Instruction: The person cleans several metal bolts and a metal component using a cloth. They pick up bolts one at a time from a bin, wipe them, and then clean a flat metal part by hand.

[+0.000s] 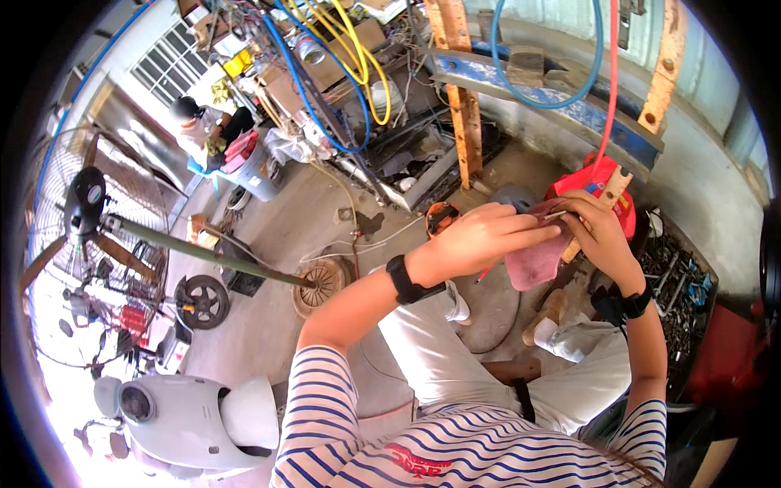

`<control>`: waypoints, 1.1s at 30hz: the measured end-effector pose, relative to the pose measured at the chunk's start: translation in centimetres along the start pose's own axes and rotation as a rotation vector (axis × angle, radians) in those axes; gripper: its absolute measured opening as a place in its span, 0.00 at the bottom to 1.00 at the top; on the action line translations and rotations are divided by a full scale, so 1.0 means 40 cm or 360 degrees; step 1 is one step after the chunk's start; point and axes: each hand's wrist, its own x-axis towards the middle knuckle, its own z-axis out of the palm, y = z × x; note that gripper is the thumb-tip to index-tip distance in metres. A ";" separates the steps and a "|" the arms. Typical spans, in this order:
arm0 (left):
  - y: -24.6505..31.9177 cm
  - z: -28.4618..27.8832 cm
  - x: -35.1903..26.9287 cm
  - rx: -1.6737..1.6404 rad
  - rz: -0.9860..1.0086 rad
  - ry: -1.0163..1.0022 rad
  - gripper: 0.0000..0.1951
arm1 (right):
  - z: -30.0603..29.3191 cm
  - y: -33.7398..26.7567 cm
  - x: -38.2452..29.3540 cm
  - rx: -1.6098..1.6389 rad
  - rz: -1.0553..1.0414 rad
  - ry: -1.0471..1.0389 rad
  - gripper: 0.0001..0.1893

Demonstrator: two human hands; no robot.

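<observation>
A pink cloth [537, 262] hangs between my two hands in front of my knees. My left hand [479, 238] grips it from the left, fingers stretched across its upper part. My right hand [595, 235] pinches a thin pale rod-like piece [554, 215] against the cloth; its far end is hidden. Just behind my right hand stands a perforated metal bar [615, 186], with a red plastic bag [623, 210] beyond it. An orange-and-black object [442, 218] sits beyond my left wrist.
Metal scrap and fasteners fill a bin [674, 335] at my right. An orange steel frame [465, 122] with a blue crossbeam [549, 91] stands ahead, hoses hanging near it. Leftward are a pedestal fan [85, 201], a loose wheel [201, 302], a scooter [183, 415] and a seated person [198, 131].
</observation>
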 end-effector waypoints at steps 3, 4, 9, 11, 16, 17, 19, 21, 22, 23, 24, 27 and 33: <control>0.001 -0.006 -0.007 0.0046 0.0057 -0.0013 0.30 | 0.013 -0.003 -0.001 -0.0015 -0.0033 -0.0036 0.07; 0.006 -0.006 -0.008 0.0043 0.0054 -0.0012 0.30 | 0.015 -0.004 -0.006 -0.0015 -0.0031 -0.0039 0.07; 0.019 -0.008 -0.030 0.0158 -0.0213 -0.0280 0.29 | 0.022 -0.021 -0.024 0.0250 -0.0019 -0.0151 0.07; 0.023 -0.015 -0.035 0.0163 -0.0241 -0.0216 0.26 | 0.020 -0.029 -0.024 0.0242 0.0014 -0.0166 0.07; 0.012 -0.008 -0.049 0.0044 -0.0265 0.0211 0.14 | 0.005 -0.009 -0.035 0.0030 0.0023 -0.0106 0.08; 0.021 0.001 -0.048 0.0032 -0.0245 0.0223 0.14 | 0.002 -0.014 -0.039 0.0007 0.0032 -0.0099 0.08; 0.037 0.012 -0.056 -0.0074 -0.0360 0.0376 0.13 | 0.014 -0.034 -0.045 0.0021 0.0025 -0.0061 0.10; 0.044 0.039 -0.055 -0.0083 -0.0320 0.0479 0.13 | 0.027 -0.032 -0.064 0.0035 0.0083 0.0024 0.11; 0.044 0.049 -0.053 -0.0183 -0.0338 0.0563 0.13 | 0.024 -0.024 -0.071 0.0071 0.0078 0.0052 0.11; 0.041 0.058 -0.050 -0.0285 -0.0354 0.0645 0.14 | 0.020 -0.021 -0.076 0.0105 0.0073 0.0081 0.10; 0.044 0.064 -0.046 -0.0341 -0.0336 0.0681 0.16 | 0.013 -0.031 -0.082 0.0164 0.0173 0.0032 0.09; 0.044 0.040 -0.042 -0.0193 -0.0210 0.0910 0.18 | -0.001 -0.048 -0.080 0.0388 0.0120 0.0025 0.09; 0.066 0.226 -0.103 -0.2885 -0.0992 0.0638 0.52 | -0.005 -0.063 -0.016 0.0763 0.0462 -0.0014 0.10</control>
